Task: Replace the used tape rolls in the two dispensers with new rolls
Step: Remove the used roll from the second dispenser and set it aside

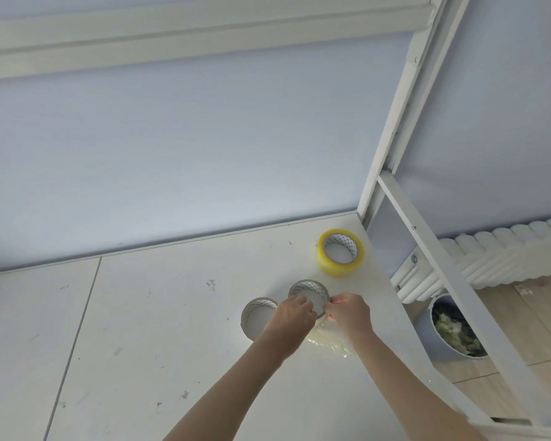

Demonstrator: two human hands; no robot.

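— What do the fingers hold?
— Left hand [291, 316] and right hand [347, 313] pinch an empty tape ring [309, 296] on the table [140, 329].
— Any words on it?
— None readable. The yellow tape roll [340, 253] sits just beyond the fingers.

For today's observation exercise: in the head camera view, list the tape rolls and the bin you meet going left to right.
Empty cardboard core → nearly spent roll held by both hands → full yellow tape roll → bin on the floor.

Tape roll [340, 253] yellow, core w/ white diamond lattice; two used cores [309, 294] brown; table [140, 329] white.
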